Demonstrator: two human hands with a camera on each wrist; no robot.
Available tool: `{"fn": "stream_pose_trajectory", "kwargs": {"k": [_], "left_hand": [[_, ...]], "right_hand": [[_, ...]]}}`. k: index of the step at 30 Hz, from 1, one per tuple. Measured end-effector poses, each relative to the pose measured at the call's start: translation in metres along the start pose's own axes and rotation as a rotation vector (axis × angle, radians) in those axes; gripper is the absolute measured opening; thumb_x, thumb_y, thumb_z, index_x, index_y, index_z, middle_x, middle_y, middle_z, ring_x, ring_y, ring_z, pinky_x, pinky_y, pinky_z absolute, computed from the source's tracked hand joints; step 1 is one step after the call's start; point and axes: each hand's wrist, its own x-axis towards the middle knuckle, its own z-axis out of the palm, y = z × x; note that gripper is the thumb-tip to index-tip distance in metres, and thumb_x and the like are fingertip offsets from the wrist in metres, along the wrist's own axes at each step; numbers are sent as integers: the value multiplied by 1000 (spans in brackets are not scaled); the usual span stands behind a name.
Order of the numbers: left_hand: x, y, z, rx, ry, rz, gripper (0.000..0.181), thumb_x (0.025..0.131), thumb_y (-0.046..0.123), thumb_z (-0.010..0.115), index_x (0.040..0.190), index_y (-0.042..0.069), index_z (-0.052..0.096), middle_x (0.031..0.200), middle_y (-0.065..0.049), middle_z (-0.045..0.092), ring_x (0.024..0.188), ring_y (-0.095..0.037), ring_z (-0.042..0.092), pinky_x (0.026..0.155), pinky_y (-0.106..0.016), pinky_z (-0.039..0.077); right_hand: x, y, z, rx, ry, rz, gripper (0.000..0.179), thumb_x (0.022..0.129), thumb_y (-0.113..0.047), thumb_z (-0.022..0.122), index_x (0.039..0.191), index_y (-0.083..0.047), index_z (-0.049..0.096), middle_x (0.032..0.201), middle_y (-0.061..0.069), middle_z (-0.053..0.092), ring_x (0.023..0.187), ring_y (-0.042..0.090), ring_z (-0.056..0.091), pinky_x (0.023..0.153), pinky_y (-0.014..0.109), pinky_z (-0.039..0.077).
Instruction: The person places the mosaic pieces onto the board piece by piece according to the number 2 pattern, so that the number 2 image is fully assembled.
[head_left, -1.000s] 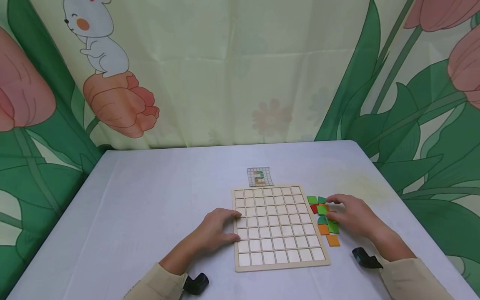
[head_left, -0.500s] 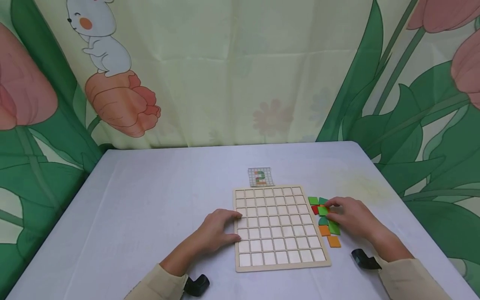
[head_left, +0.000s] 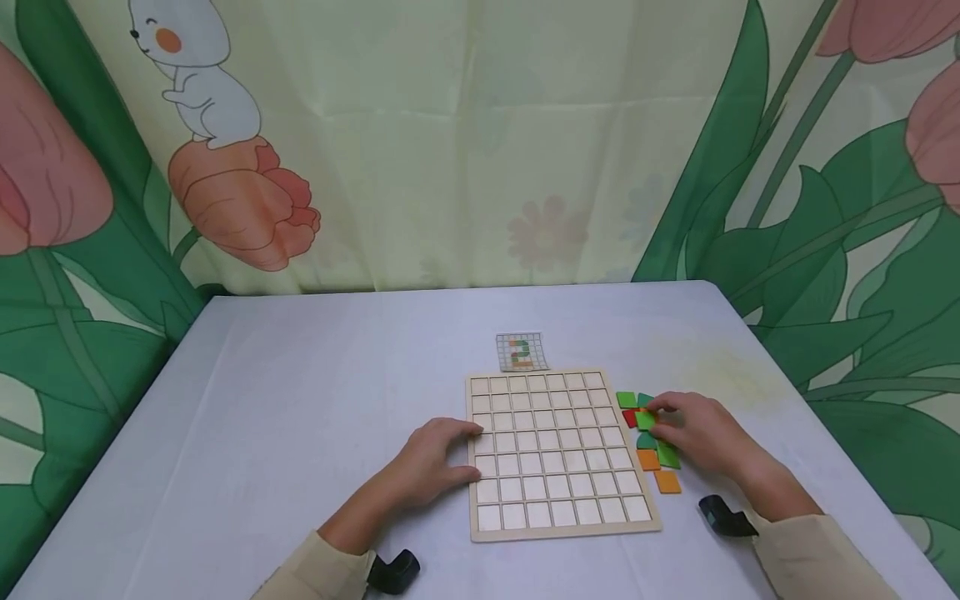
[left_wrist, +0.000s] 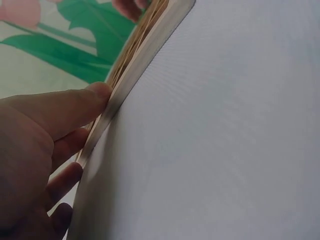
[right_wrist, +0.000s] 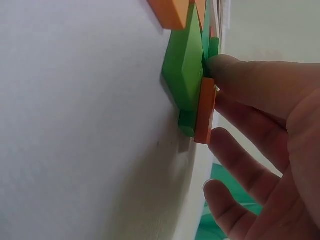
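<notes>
A wooden grid board (head_left: 566,533) with rows of pale square cells lies on the table. Along its left edge, the fingertips and thumb of my left hand (head_left: 431,465) touch the frame, spread apart; the left wrist view shows the thumb (left_wrist: 75,107) against the board's side (left_wrist: 135,67). My right hand (head_left: 708,429) is beyond the board's right edge, thumb and index finger pinching a green square tile (head_left: 645,421) on the pile. Around it lie a red tile (head_left: 629,418), a teal tile (head_left: 646,441), orange tiles (head_left: 667,482) and another green tile (head_left: 667,455).
Behind the board lies a small gridded card (head_left: 521,352) with a coloured figure 2. The white-covered table (head_left: 322,358) extends to both sides. A printed curtain (head_left: 450,150) hangs behind it. Black wrist devices (head_left: 393,572) sit near both cuffs.
My right index fingertip has moved slightly left and down, closing toward the thumb at the green tile. My left hand and the board stay in place.
</notes>
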Motion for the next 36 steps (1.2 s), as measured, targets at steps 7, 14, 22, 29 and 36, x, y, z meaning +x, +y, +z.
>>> {"fn": "stream_pose_trajectory", "kwargs": {"k": [7, 14, 22, 29, 36], "left_hand": [[0, 0, 2, -3, -1, -14, 52, 87, 19, 79, 134, 7, 60, 132, -7, 58, 129, -29, 49, 109, -50, 38], [0, -1, 3, 11, -10, -13, 52, 88, 20, 78, 135, 7, 59, 134, -7, 58, 131, -29, 47, 110, -50, 38], [-2, -1, 3, 18, -6, -2, 53, 89, 21, 77, 136, 7, 58, 134, -7, 57, 131, -29, 47, 110, -51, 37], [-2, -1, 4, 27, -5, 1, 53, 89, 20, 77, 136, 8, 58, 134, -7, 57, 131, -29, 47, 110, -50, 38], [-3, 0, 4, 46, -2, 9, 52, 89, 20, 77, 136, 8, 57, 135, -7, 57, 131, -29, 47, 109, -51, 37]], "right_hand": [[2, 0, 1, -10, -12, 11, 31, 91, -16, 73, 119, -3, 69, 124, 25, 62, 114, 45, 53, 93, 63, 48], [3, 2, 0, -13, -12, 10, 30, 91, -17, 73, 116, -2, 69, 120, 24, 64, 109, 43, 55, 91, 61, 50], [3, 0, -1, -15, 5, 7, 31, 91, -17, 72, 117, 1, 67, 115, 22, 65, 106, 41, 56, 90, 59, 51], [4, -6, -2, -9, 10, -4, 32, 91, -18, 73, 118, 0, 68, 112, 18, 66, 104, 37, 57, 88, 55, 53], [7, -17, -4, 26, 5, -6, 36, 93, -19, 71, 122, 2, 67, 114, 18, 66, 106, 38, 57, 90, 55, 53]]}}
